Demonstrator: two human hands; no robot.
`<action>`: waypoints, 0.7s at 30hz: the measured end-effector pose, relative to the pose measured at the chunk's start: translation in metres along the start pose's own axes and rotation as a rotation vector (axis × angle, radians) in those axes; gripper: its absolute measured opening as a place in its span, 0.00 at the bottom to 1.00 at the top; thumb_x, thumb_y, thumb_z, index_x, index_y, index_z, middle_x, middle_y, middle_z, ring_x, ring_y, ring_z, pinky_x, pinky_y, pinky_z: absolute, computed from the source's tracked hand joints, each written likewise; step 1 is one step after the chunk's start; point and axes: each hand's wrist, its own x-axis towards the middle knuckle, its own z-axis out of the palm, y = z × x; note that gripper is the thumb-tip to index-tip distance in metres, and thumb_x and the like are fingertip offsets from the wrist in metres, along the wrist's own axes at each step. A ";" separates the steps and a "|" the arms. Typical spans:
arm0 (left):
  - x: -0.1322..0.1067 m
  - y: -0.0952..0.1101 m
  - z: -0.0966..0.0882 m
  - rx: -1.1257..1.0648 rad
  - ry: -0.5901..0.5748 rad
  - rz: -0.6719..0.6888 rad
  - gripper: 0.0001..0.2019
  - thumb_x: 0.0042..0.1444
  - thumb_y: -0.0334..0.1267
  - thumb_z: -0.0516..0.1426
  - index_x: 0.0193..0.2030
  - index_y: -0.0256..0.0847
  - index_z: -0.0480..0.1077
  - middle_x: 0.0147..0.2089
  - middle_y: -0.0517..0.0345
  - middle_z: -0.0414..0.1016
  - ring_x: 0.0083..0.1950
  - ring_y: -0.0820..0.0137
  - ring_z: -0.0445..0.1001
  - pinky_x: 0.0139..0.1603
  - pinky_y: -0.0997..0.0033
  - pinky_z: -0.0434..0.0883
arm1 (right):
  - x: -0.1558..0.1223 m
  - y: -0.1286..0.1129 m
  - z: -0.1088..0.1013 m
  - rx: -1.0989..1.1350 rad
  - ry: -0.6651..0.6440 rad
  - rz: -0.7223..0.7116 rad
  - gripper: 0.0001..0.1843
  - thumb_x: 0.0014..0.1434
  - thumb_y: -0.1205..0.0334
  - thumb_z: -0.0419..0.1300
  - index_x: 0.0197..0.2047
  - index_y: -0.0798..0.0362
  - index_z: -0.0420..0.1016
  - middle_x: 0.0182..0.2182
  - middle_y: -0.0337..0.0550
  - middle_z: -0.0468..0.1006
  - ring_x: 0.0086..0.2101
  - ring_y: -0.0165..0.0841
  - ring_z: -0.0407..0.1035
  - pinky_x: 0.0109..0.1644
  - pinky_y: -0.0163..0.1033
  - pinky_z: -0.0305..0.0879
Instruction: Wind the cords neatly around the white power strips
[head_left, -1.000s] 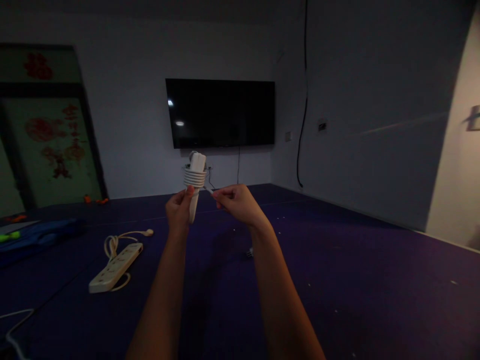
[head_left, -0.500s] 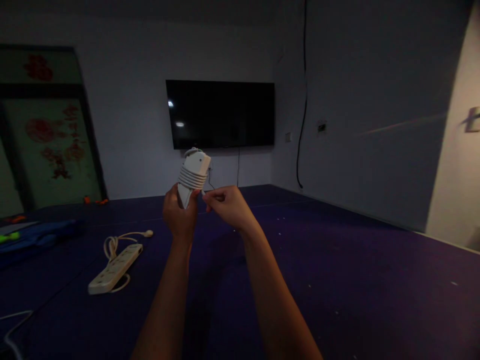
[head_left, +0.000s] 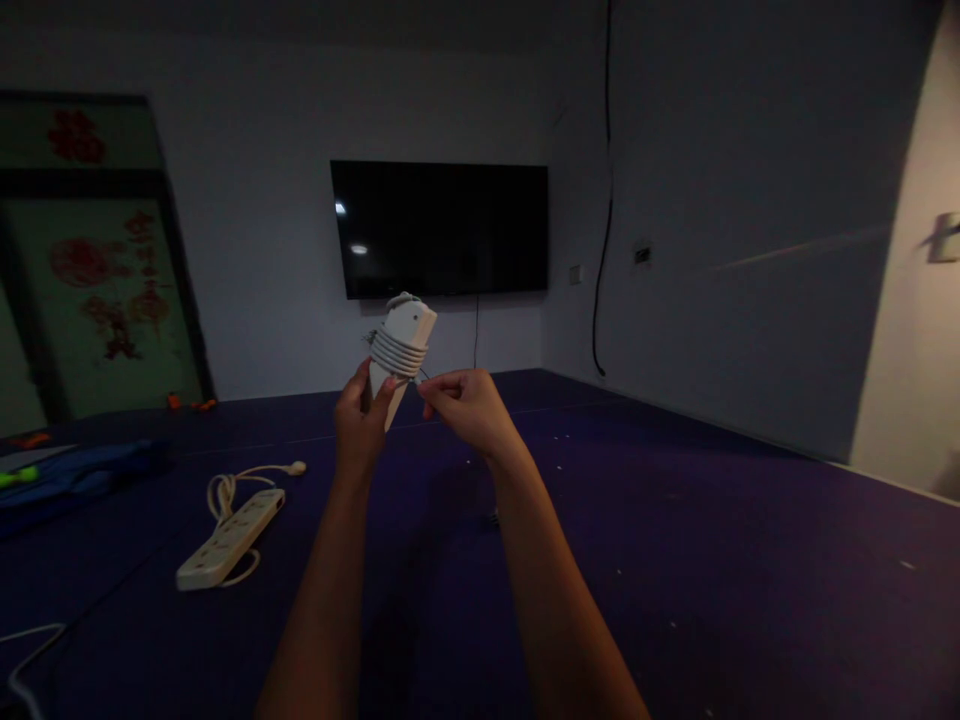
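White block, pale and long, is held up in front of the person, tilted with its top leaning to the right, above the purple surface and just below the television as seen from here. A pale cord is wound around its middle in several close turns lying side by side, and a further loop passes over its top end. The left hand has its fingers clamped on the lower part of the block, thumb on the near face, hiding some of it. The right hand is just beside it, thumb and forefinger pinched together on the loose stretch of cord below the turns.

On the surface to the left lies a white power strip, its lead looped beside it and ending in a plug. Farther left are a blue cloth with a bright green thing on it, and small orange pieces near the door. A white cable enters at the lower left corner. The right forearm partly covers a small dark object, too unclear to name. The television hangs on the far wall.
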 end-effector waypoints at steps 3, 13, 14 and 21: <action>0.003 -0.001 -0.001 -0.054 0.019 -0.049 0.27 0.45 0.49 0.63 0.50 0.35 0.71 0.52 0.43 0.74 0.53 0.59 0.72 0.56 0.60 0.66 | 0.001 0.003 -0.002 -0.014 0.013 0.011 0.10 0.52 0.66 0.59 0.23 0.59 0.76 0.17 0.40 0.74 0.16 0.22 0.58 0.20 0.29 0.51; 0.000 0.011 0.001 0.232 0.188 0.104 0.29 0.40 0.52 0.66 0.46 0.36 0.71 0.43 0.50 0.75 0.43 0.63 0.73 0.41 0.65 0.69 | 0.005 0.005 0.005 0.057 0.013 0.152 0.05 0.54 0.70 0.59 0.29 0.61 0.76 0.19 0.38 0.75 0.14 0.21 0.58 0.17 0.27 0.53; -0.001 0.011 0.001 0.271 0.204 0.141 0.28 0.41 0.53 0.65 0.45 0.37 0.70 0.43 0.50 0.74 0.44 0.62 0.73 0.42 0.64 0.69 | 0.005 0.004 0.006 0.087 0.001 0.179 0.05 0.54 0.71 0.59 0.30 0.61 0.76 0.19 0.39 0.76 0.14 0.21 0.60 0.17 0.27 0.55; -0.005 0.012 0.000 0.474 0.272 0.357 0.20 0.45 0.51 0.64 0.40 0.40 0.68 0.43 0.51 0.74 0.47 0.60 0.72 0.49 0.60 0.65 | 0.001 0.000 0.001 0.268 -0.137 0.354 0.06 0.60 0.70 0.56 0.34 0.60 0.75 0.19 0.40 0.77 0.16 0.24 0.67 0.18 0.26 0.62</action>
